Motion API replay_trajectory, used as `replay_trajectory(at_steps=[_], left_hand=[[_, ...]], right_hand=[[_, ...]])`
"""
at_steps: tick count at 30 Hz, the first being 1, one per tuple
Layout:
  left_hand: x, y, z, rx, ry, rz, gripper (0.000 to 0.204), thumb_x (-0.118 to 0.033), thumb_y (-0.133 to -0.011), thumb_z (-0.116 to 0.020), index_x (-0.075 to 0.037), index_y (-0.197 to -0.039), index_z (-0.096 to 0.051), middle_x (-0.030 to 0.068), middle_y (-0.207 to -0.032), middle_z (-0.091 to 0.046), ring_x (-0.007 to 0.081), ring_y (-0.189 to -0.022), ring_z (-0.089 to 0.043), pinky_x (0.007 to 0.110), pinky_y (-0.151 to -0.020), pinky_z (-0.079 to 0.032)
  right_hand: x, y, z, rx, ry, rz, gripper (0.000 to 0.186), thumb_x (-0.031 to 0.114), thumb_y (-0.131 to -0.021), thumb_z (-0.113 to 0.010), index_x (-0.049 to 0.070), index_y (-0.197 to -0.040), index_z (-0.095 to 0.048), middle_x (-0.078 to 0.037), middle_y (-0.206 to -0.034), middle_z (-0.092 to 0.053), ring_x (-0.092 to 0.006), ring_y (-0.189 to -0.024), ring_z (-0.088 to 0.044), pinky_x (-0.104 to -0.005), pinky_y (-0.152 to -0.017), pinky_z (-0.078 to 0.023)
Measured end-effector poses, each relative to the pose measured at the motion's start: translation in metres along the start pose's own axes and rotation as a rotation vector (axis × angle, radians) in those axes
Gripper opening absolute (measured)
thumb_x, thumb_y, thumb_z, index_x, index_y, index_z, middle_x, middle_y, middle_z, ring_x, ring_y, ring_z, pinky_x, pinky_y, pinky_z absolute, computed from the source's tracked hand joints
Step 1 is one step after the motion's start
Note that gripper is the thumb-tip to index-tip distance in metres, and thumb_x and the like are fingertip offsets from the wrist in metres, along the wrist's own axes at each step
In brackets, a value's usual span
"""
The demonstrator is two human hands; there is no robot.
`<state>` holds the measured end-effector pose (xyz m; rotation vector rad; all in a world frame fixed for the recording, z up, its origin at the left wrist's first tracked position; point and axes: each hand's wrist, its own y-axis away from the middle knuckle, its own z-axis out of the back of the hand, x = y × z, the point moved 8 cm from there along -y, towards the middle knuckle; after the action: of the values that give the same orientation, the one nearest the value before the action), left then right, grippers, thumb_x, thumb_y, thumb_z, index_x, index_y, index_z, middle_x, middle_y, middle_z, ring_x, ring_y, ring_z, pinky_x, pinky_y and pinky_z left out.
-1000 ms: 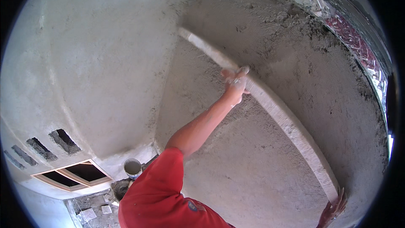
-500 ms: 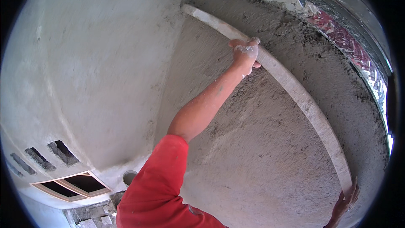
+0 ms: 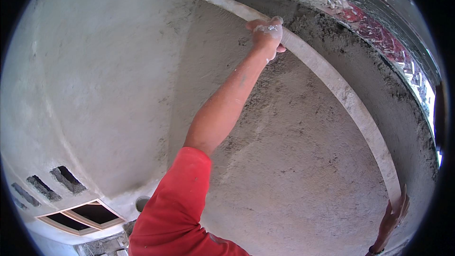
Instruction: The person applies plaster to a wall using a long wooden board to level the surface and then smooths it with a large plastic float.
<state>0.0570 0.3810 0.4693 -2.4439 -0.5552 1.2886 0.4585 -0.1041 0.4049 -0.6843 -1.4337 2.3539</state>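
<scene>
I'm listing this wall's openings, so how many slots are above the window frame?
4, in a row above the window frame: rightmost slot, second slot, third slot, and fourth slot farthest left; more may lie beyond the view.

Pale flat pieces (image 3: 122, 252) lie on the grey floor (image 3: 97, 247).

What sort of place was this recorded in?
Probably a building under construction or renovation: a long pale board is held across what looks like rough grey plaster, and rough-edged slots sit near a wood-framed opening.
</scene>
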Motion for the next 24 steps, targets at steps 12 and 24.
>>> replay_trajectory(at_steps=[12, 24], left_hand=[[-0.005, 0.064, -0.058, 0.081, 0.019, 0.008, 0.102, -0.026, -0.090, -0.056, 0.019, -0.129, 0.027, 0.0334, -0.104, -0.054, 0.0241, -0.057, -0.064, 0.028, -0.042, -0.056], [-0.002, 0.153, -0.120, 0.154, 0.028, 0.027, 0.099, -0.030, -0.093, -0.055, 0.015, -0.134, 0.024, 0.0333, -0.117, -0.048, 0.0233, -0.072, -0.065, 0.024, -0.046, -0.058]], right_hand=[[-0.083, 0.037, 0.005, -0.003, 0.046, -0.041, 0.060, 0.007, -0.083, -0.062, 0.007, -0.140, -0.043, -0.015, -0.135, -0.051, -0.0375, -0.124, -0.046, -0.0518, -0.102, -0.038], [-0.143, 0.079, 0.038, -0.057, 0.056, 0.039, 0.051, 0.023, -0.086, -0.066, 0.004, -0.131, -0.052, -0.017, -0.130, -0.055, -0.0356, -0.117, -0.053, -0.0485, -0.099, -0.042]])
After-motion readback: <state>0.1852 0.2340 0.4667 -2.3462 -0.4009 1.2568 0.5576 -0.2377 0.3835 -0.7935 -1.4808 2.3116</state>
